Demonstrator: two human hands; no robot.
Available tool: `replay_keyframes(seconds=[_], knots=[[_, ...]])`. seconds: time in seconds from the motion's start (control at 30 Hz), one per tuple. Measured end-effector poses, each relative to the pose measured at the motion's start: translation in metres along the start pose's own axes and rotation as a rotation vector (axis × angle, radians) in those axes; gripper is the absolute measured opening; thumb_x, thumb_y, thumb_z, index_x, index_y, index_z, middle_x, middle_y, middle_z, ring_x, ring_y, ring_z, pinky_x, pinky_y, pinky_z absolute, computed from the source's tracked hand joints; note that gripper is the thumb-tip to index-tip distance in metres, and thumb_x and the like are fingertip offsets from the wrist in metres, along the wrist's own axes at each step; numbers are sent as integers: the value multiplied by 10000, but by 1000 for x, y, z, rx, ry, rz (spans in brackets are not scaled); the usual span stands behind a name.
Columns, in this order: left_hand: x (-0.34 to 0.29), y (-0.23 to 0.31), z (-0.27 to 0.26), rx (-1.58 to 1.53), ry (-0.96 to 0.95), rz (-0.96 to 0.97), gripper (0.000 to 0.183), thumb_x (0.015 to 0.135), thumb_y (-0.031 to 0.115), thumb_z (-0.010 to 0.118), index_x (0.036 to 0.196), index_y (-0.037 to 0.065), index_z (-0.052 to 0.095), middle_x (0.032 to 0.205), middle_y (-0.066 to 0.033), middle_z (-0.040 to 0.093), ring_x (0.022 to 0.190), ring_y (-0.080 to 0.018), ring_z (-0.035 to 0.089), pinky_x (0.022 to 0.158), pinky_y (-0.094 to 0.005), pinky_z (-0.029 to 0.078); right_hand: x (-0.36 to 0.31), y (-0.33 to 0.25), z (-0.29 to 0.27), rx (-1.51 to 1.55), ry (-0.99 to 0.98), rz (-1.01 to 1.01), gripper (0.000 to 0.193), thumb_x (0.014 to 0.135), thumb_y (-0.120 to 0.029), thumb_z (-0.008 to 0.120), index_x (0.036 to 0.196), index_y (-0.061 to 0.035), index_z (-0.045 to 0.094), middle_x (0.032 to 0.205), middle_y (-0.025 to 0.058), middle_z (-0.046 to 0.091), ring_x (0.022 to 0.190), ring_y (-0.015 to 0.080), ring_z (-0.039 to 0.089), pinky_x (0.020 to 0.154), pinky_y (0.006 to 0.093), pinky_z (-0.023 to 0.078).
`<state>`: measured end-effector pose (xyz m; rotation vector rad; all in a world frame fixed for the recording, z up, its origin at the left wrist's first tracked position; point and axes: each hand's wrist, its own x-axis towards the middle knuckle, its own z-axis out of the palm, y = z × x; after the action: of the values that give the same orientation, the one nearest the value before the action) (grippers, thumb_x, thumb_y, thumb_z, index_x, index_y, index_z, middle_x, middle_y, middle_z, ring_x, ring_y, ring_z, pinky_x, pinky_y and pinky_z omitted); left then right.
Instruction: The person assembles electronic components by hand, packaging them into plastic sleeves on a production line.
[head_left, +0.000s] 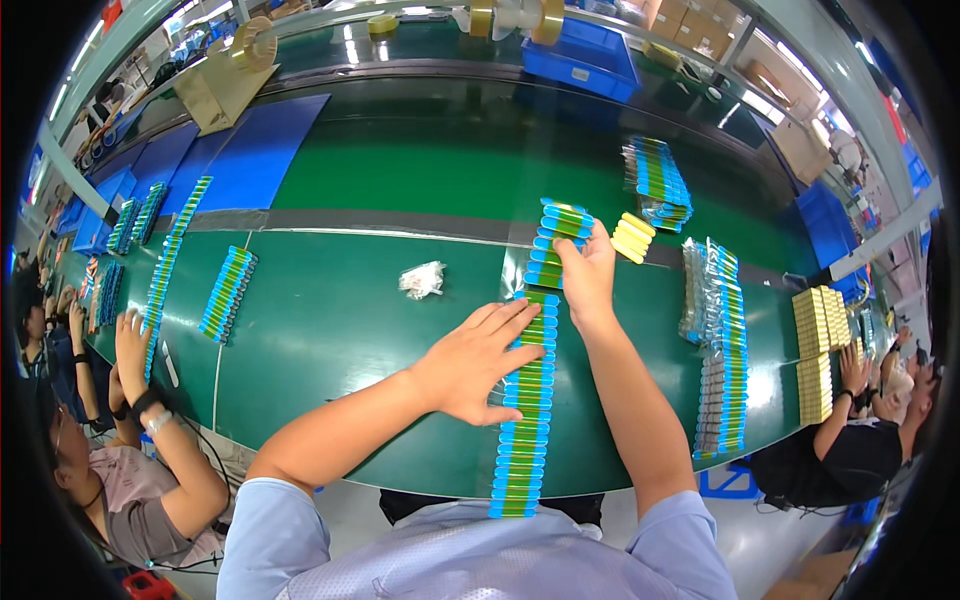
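Note:
A long row of blue, round-ended pieces with green bands [521, 440] runs from the table's front edge toward the belt. My left hand [475, 365] lies on the row with fingers spread and palm down, touching its left side. At the row's far end, my right hand [588, 268] grips a short group of the same banded pieces [547, 272], thumb on top; its other fingers are partly hidden. That group sits at a slight angle, with a small gap between it and the long row. Several yellow round-ended pieces [632, 238] lie just right of my right hand.
A crumpled clear plastic bag [422, 280] lies left of centre on the green table [330, 370]. Wrapped banded stacks [722, 350] stand at right, with another stack [657, 185] on the belt. Co-workers sit at both sides; one person's hand [132, 345] touches a row at left.

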<state>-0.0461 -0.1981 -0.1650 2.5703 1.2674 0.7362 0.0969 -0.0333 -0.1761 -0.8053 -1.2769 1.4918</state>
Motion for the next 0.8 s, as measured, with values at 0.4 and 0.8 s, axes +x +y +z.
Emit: replay_keyframes(seconds=[0.4, 0.8], knots=[[14, -3, -2, -32, -32, -68, 811, 804, 629, 692, 1306, 4, 565, 1442, -244, 484, 1340, -411, 438, 1072, -491, 346, -6, 30, 8, -228, 111, -221, 187, 872, -26, 622, 1057, -4, 599, 952, 96, 734, 839, 154, 692, 781, 340, 542], [13, -10, 7, 6, 7, -218, 579, 819, 453, 735, 1197, 33, 608, 1496, -229, 455, 1442, -402, 374, 1071, -504, 334, -14, 12, 19, -128, 77, -246, 256, 850, 56, 598, 1087, -19, 534, 976, 94, 699, 887, 144, 674, 777, 324, 534]])
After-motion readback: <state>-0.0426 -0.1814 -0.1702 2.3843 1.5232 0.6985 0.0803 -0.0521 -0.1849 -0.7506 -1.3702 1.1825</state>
